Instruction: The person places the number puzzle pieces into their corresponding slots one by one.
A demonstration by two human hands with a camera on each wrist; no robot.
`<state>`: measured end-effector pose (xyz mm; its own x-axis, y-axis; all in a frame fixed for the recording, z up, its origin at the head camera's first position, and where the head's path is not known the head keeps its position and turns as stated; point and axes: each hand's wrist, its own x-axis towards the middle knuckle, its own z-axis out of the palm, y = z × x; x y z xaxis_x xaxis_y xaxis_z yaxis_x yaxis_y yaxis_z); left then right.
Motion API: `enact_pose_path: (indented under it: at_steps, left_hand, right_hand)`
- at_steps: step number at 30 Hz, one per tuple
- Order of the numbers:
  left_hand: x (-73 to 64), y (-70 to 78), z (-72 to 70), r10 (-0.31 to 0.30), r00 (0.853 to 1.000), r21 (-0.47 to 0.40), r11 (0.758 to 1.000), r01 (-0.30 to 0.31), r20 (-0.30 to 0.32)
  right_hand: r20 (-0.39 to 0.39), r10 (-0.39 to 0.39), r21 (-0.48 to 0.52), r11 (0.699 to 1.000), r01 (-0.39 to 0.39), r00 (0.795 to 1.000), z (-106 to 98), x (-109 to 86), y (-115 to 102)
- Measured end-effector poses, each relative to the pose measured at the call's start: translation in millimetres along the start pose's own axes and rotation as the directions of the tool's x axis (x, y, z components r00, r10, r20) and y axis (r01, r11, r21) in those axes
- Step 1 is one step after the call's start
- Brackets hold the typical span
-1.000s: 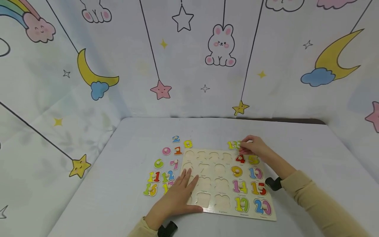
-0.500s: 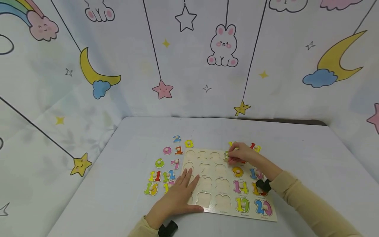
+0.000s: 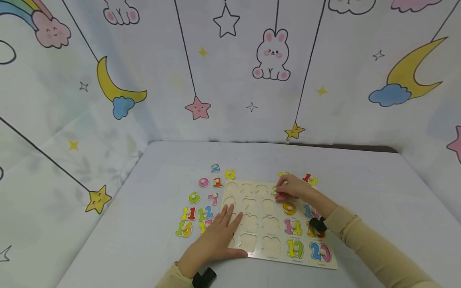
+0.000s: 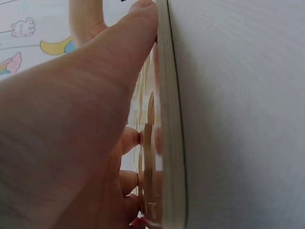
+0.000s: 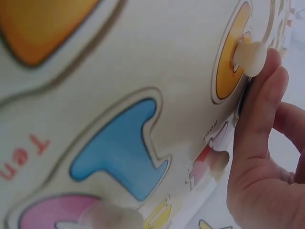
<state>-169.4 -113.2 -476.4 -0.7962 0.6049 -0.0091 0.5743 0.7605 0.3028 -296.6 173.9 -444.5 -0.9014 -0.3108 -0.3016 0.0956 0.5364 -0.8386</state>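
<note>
My left hand (image 3: 212,240) lies with spread fingers on the lower left of a wooden number puzzle board (image 3: 257,254). In the left wrist view its thumb runs along the edge of the board (image 4: 172,124). My right hand (image 3: 293,188) pinches a small green number piece (image 3: 274,191) over the top row, at the recess left of the 4. Fingers hide most of that piece. In the right wrist view, the fingers (image 5: 259,109) are close past the orange 9 (image 5: 231,57) and its knob. The blue and pink 10 (image 5: 119,148) sits in its recess.
Left of the board lie several loose number pieces, among them the 11 (image 3: 188,214), 16 (image 3: 183,229) and blue 2 (image 3: 215,168). Behind it lies the 13 (image 3: 310,179), with another piece partly behind my right hand. A patterned cloth (image 3: 162,80) hangs beyond the table.
My right hand has moved left and toward me from behind the board's top edge, bringing the green number piece over the top row. My left hand has stayed put.
</note>
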Motion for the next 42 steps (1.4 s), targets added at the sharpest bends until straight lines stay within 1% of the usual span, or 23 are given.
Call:
enact_pose_path:
  at_steps: [4, 7, 11, 13, 15, 18, 21, 25, 27, 29, 30, 32, 34, 36, 38, 42]
  left_hand:
    - [-0.4, -0.4, 0.1, 0.0, 1.0, -0.003, 1.0, 0.0, -0.003]
    - [-0.7, 0.1, -0.6, -0.001, 1.0, -0.015, 1.0, 0.001, 0.0]
    - [-0.7, 0.6, -1.7, 0.004, 1.0, -0.02, 1.0, -0.004, 0.002]
    - [-0.8, 0.8, -2.1, 0.004, 1.0, -0.019, 1.0, -0.004, 0.001]
    - [-0.9, 1.1, -2.7, 0.004, 1.0, -0.017, 1.0, -0.004, 0.001]
    - [-0.8, 1.4, -3.3, 0.002, 1.0, -0.018, 1.0, -0.002, 0.005]
    - [-0.6, 2.0, -3.5, 0.005, 1.0, -0.024, 1.0, -0.004, 0.01]
    - [-0.8, 2.8, -3.4, 0.004, 1.0, -0.016, 1.0, -0.003, 0.009]
    - [-0.9, 3.2, -3.5, 0.003, 1.0, -0.012, 1.0, -0.002, 0.008]
    - [-0.7, 3.0, -3.0, 0.004, 1.0, -0.013, 1.0, -0.003, 0.008]
    - [-0.5, 2.9, -2.8, 0.004, 1.0, -0.013, 1.0, -0.004, 0.006]
    - [-0.6, 2.6, -2.8, 0.004, 1.0, -0.017, 1.0, -0.004, 0.005]
    - [-0.9, 2.1, -2.6, 0.003, 1.0, -0.016, 1.0, -0.003, 0.005]
    - [-1.2, 1.6, -2.2, 0.0, 1.0, -0.011, 1.0, 0.0, 0.005]
    - [-1.4, 1.5, -1.9, -0.002, 1.0, -0.01, 1.0, 0.002, 0.006]
    - [-1.3, 2.9, -2.2, -0.006, 1.0, -0.017, 1.0, 0.006, 0.012]
  right_hand:
    - [0.043, 0.037, 0.035, 0.999, -0.039, 0.998, -2, 0.5, -1]
    - [0.059, 0.061, 0.022, 0.998, -0.063, 0.996, -4, 0.1, -3]
    - [0.087, 0.061, -0.018, 0.998, -0.06, 0.994, -6, -2.1, -6]
    - [0.116, 0.046, -0.025, 0.999, -0.043, 0.992, -6, -3.7, -9]
    - [0.138, 0.035, -0.013, 0.999, -0.034, 0.99, -7, -5.2, -10]
    - [0.16, 0.036, 0.023, 0.999, -0.04, 0.986, -8, -7.0, -8]
    - [0.163, 0.042, 0.046, 0.998, -0.051, 0.986, -8, -8.2, -5]
    - [0.174, -0.012, 0.022, 1.0, 0.008, 0.985, -9, -12.1, -2]
    - [0.173, -0.041, 0.034, 0.999, 0.036, 0.984, -15, -15.8, -5]
    - [0.138, -0.062, 0.052, 0.997, 0.055, 0.989, -26, -20.3, -8]
    - [0.105, -0.066, 0.063, 0.996, 0.06, 0.992, -34, -22.5, -10]
    - [0.026, -0.074, 0.081, 0.994, 0.071, 0.997, -54, -26.3, -11]
    - [-0.063, -0.058, 0.061, 0.996, 0.062, 0.996, -72, -29.5, -8]
    - [-0.123, -0.029, 0.038, 0.999, 0.034, 0.992, -87, -31.8, 1]
    - [-0.158, 0.013, 0.017, 1.0, -0.011, 0.987, -97, -33.6, 13]
    - [-0.212, 0.089, -0.024, 0.995, -0.096, 0.973, -104, -33.5, 37]
